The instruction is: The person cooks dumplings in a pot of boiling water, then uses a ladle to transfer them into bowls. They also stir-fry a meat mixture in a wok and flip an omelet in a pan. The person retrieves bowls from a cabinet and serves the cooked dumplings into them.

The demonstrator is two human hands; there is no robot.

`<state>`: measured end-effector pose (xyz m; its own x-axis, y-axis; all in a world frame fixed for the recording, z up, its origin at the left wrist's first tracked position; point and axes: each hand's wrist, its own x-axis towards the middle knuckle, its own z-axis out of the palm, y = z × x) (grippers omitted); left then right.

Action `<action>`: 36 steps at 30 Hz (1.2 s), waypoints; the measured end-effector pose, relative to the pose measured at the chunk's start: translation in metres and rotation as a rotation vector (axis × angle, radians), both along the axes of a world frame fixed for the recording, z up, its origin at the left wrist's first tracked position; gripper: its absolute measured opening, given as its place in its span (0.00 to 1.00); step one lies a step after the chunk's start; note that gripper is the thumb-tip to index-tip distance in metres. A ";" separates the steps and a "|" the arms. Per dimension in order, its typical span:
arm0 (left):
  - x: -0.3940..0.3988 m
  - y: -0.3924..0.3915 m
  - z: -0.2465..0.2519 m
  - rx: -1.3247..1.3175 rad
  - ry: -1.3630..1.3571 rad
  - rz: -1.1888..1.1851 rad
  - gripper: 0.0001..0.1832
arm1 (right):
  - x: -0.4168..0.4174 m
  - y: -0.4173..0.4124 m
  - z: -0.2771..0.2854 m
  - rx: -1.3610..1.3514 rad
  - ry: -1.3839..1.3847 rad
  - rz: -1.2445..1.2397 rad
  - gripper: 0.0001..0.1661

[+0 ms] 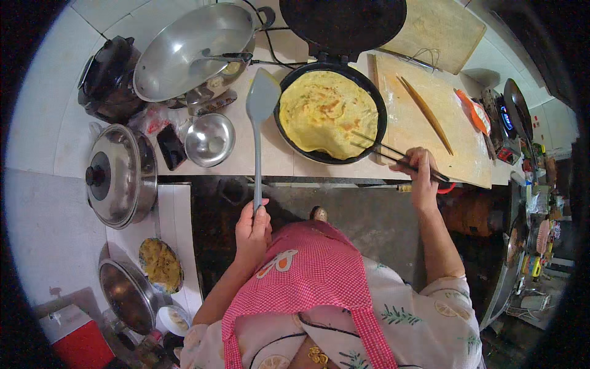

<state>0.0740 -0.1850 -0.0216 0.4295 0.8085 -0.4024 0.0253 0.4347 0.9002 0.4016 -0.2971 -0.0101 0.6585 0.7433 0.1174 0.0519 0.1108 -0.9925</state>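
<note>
A round yellow flatbread [325,110] with browned spots lies in a black electric griddle [381,108] whose lid [343,23] stands raised behind it. My left hand [253,228] grips a grey spatula [257,147], blade upward, left of the griddle. In my right hand [418,168] is a pair of dark chopsticks [389,153]; their tips are slightly apart over the bread's lower right edge. Whether they touch the bread cannot be told. A tapered wooden rolling pin [426,115] rests on a floured wooden board [403,138] to the right.
A large steel wok [193,50], a small steel bowl [209,139], a dark phone-like object [171,146] and a lidded pot [120,175] stand at the left. A plate of yellow food [160,266] is lower left. An orange-handled tool [474,113] lies on the board's right side.
</note>
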 end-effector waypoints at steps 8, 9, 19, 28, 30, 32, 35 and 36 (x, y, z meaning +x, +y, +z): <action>0.025 0.011 -0.017 0.011 0.032 -0.119 0.12 | 0.050 0.035 -0.052 -0.137 -0.120 -0.067 0.20; 0.026 0.013 -0.017 0.004 0.044 -0.126 0.12 | 0.048 0.036 -0.047 -0.126 -0.046 -0.086 0.20; 0.013 0.012 -0.020 0.073 0.080 -0.109 0.13 | 0.018 0.042 -0.019 -0.316 -0.029 0.190 0.20; -0.056 0.002 -0.008 -0.179 -0.183 -0.127 0.13 | -0.021 0.061 0.054 0.256 -0.498 0.080 0.20; -0.077 -0.002 -0.001 -0.183 -0.123 -0.121 0.13 | -0.035 0.064 0.067 0.310 -0.580 0.030 0.22; -0.095 -0.009 -0.007 -0.138 -0.108 -0.017 0.14 | -0.031 0.075 0.087 0.348 -1.095 -0.069 0.22; -0.120 -0.018 -0.020 -0.189 -0.197 0.124 0.15 | 0.008 0.090 0.129 0.119 -1.536 -0.458 0.17; -0.121 -0.020 -0.020 -0.177 -0.166 0.166 0.15 | 0.030 0.105 0.139 0.114 -1.329 -0.393 0.14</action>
<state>-0.0468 -0.2052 -0.0411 0.3694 0.7964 -0.4789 -0.2007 0.5715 0.7956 0.4313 -0.1922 0.1291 0.1679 0.4813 0.8603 0.9853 -0.0545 -0.1618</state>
